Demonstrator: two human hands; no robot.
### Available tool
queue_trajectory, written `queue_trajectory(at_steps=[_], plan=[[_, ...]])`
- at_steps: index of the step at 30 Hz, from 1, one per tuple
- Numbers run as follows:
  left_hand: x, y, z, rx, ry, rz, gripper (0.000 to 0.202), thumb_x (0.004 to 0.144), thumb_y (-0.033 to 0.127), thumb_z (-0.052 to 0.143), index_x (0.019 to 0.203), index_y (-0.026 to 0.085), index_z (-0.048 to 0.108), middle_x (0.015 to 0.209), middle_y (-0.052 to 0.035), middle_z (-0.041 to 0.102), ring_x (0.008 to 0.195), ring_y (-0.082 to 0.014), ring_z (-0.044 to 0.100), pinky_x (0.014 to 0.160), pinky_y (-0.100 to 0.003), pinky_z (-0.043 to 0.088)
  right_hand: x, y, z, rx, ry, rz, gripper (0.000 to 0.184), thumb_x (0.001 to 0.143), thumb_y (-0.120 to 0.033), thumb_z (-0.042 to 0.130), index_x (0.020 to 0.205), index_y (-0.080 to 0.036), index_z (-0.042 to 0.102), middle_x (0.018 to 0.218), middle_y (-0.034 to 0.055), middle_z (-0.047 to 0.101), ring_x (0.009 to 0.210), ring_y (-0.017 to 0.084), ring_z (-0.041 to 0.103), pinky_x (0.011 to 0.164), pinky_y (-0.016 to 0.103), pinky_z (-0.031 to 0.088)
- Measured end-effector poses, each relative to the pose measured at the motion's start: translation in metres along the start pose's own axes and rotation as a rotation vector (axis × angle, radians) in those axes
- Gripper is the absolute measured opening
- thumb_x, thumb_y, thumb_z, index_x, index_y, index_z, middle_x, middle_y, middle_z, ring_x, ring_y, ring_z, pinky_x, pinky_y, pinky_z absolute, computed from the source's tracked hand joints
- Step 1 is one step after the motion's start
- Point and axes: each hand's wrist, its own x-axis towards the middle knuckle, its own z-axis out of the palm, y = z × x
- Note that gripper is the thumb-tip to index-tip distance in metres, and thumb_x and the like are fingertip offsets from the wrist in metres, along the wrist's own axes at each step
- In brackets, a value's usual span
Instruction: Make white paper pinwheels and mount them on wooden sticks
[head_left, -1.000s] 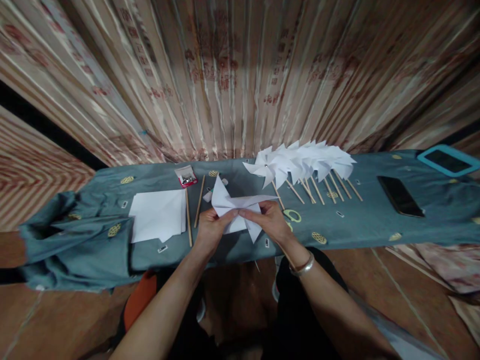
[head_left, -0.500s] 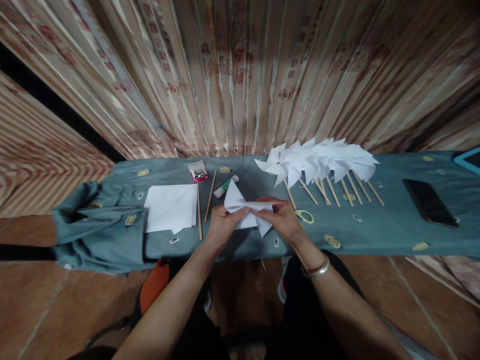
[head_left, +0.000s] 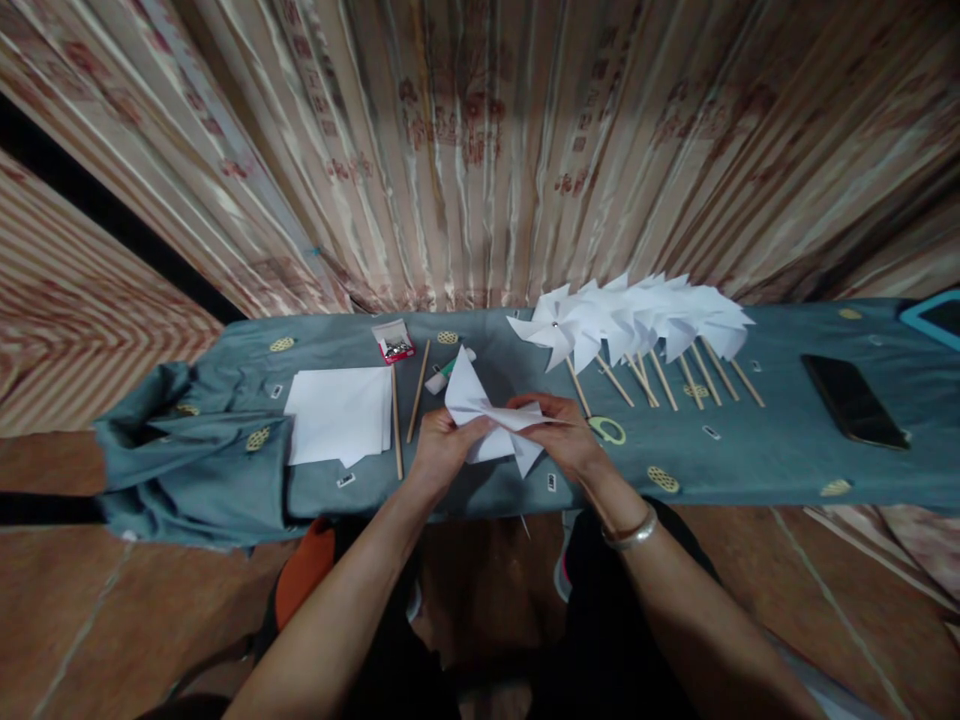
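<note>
The right hand [head_left: 564,435] is now sitting with its thumb a bit further right than half a second ago, so more of the right blade is showing. Both hands are gripping one folded white paper [head_left: 469,392], the left hand [head_left: 442,445] pinching its left side with the thumb near the middle. It's hanging just below frame center, one tall point aiming up and slightly left, one blade pointing right, another down; long axis is running roughly upper left to lower right. Two loose sticks [head_left: 397,425] are lying left of it, beside one paper stack [head_left: 337,415] and one pin box [head_left: 395,343]. Right of center, pinwheels [head_left: 615,320] are overlapping, at least eight sticks poking out. One phone [head_left: 853,402] is lying far right. Cloth [head_left: 720,465] labels are showing too small to read.
</note>
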Motion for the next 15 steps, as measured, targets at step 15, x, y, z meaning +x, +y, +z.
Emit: queue_trajectory(at_steps=[15], plan=[[-0.0011,-0.0004,-0.0021,-0.016,-0.029,-0.019,0.035,0.039,0.033,0.09,0.061,0.012,0.072,0.058,-0.0008,0.067,0.05,-0.0097,0.053,0.051,-0.021,0.042,-0.0003,0.004,0.002,0.069,0.009,0.064,0.029,0.049,-0.026,0.081,0.075,-0.019,0.071,0.064,-0.002,0.063,0.056,0.013,0.051,0.054,0.027,0.039]])
